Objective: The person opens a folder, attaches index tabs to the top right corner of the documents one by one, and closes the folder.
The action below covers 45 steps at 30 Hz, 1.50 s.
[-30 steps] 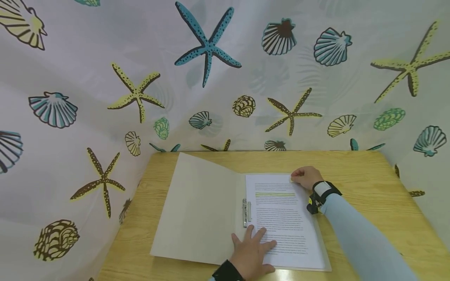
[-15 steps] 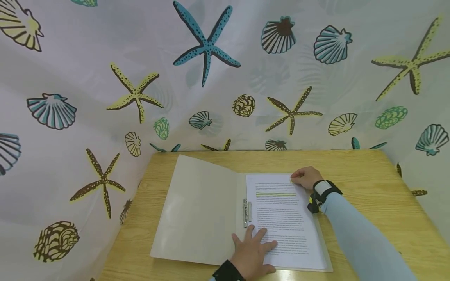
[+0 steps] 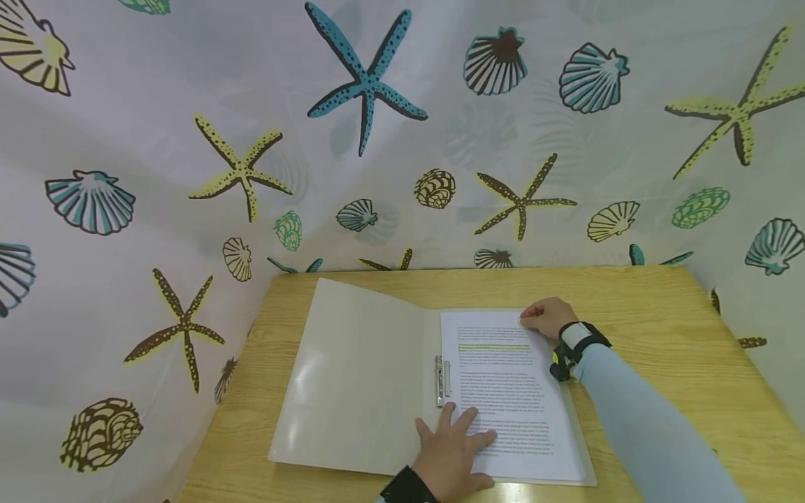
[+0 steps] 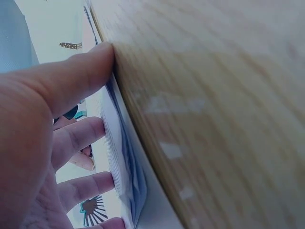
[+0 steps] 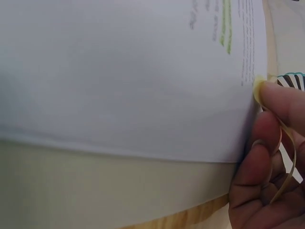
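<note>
An open file folder [image 3: 358,377] with a metal clasp [image 3: 439,381] holds printed pages [image 3: 503,391] on its right side; the top page has a yellow-green highlighted line [image 3: 493,347]. My left hand [image 3: 449,450] rests on the lower left of the pages with fingers spread, its thumb [image 4: 86,71] at the folder's bottom edge. At the top right corner of the page, my right hand [image 3: 548,318] pinches a thin yellow slip [image 5: 259,88] that looks like a sticky note, seen nearly edge-on. The slip touches the page's edge; most of it is hidden by the fingers.
The folder lies on a wooden table [image 3: 654,328]. Behind and at both sides hangs a white curtain [image 3: 428,230] printed with shells and starfish. The folder's left cover is tilted up slightly from the table.
Both hands stay in place, the left on the pages and the right at the page corner. Only the head view shifts slightly.
</note>
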### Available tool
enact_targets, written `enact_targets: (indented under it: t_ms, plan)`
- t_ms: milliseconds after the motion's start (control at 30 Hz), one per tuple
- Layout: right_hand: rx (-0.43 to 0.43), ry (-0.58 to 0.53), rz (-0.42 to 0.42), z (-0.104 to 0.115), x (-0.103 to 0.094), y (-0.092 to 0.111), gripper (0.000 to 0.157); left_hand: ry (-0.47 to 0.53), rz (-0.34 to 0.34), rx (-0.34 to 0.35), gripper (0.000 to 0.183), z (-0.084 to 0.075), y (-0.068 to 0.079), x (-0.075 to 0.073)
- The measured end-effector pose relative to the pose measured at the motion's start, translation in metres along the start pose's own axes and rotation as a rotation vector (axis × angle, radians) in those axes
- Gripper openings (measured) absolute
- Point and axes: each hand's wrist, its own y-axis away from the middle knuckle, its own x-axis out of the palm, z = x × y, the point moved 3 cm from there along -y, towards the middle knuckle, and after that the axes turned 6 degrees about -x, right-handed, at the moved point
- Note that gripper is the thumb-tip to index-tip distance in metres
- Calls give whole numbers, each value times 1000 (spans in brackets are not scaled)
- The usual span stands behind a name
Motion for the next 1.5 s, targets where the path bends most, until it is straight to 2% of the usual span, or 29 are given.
enact_targets:
  t_ms: [200, 700, 1033, 1500]
  plan:
    - [-32, 20, 4, -4, 2, -2, 20, 2, -3, -2, 68, 0, 1, 1]
    - [0, 32, -18, 3, 3, 5, 15, -6, -11, 10, 68, -1, 2, 1]
    - [-27, 41, -6, 3, 1, 4, 17, -16, -22, 9, 68, 0, 3, 0]
    - [-13, 72, -10, 9, 2, 4, 13, -12, -28, 11, 70, 1, 2, 2]
